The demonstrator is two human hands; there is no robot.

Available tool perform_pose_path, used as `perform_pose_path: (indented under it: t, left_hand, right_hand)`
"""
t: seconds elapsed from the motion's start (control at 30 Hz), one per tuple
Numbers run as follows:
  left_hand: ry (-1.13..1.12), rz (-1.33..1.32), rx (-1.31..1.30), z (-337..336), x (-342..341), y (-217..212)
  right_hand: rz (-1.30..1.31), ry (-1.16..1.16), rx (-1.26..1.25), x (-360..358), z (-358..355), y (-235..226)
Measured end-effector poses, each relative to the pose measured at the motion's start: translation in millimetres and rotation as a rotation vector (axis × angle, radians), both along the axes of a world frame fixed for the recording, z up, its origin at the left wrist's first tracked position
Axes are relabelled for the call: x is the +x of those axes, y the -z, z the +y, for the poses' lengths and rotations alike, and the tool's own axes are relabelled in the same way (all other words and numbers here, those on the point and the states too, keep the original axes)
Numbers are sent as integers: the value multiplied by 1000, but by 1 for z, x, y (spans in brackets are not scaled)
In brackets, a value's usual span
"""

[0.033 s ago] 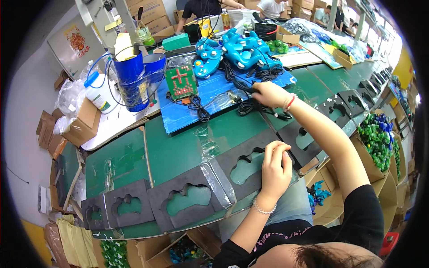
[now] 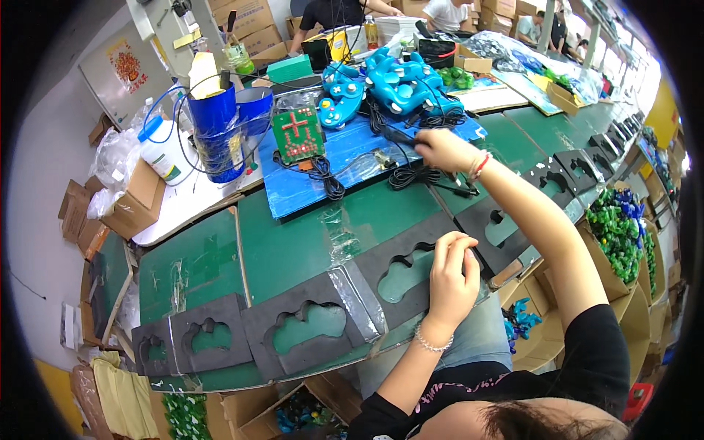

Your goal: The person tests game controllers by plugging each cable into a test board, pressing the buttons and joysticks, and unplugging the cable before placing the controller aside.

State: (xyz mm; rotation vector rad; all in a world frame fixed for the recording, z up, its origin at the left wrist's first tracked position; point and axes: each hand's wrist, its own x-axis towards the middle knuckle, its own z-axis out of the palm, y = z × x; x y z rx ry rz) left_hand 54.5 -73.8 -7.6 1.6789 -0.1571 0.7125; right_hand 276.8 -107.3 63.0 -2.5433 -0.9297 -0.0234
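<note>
My right hand (image 2: pixel 438 150) is stretched forward over a blue sheet (image 2: pixel 352 165) and is closed on a black cable (image 2: pixel 411 176) that lies coiled there. My left hand (image 2: pixel 451 277) rests on a dark grey foam jig (image 2: pixel 400 253) beside its controller-shaped cutout; the fingers are curled together and nothing shows in them. A heap of blue game controllers (image 2: pixel 396 81) sits just beyond the right hand. A green circuit board (image 2: pixel 297 134) stands on the sheet to the left.
More foam jigs (image 2: pixel 293 330) line the green bench's near edge and run off to the right (image 2: pixel 579 169). Blue cups (image 2: pixel 216 125) and a white bottle (image 2: pixel 165 152) stand at back left. A carton of green parts (image 2: pixel 620 235) is on the right. Other people work at the far end.
</note>
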Motion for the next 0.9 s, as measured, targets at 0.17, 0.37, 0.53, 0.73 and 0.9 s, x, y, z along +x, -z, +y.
perform_pose_path:
  t: [0.17, 0.37, 0.53, 0.73, 0.9]
  left_hand:
    - [-14, -51, 15, -3, 4, 6]
    - [-182, -36, -71, 0, -6, -12]
    - [-293, -173, 195, 22, -33, -32]
    - [130, 239, -39, 14, -32, -25]
    - [-239, -10, 238, -20, -15, -26]
  right_hand:
    - [-117, 37, 514, 7, -22, -77]
    - [-292, -161, 814, -74, -53, -156]
    - [96, -306, 1000, -145, -84, -158]
    - [346, -783, 1246, -167, -116, -160]
    - [84, -907, 1042, -171, -123, -161]
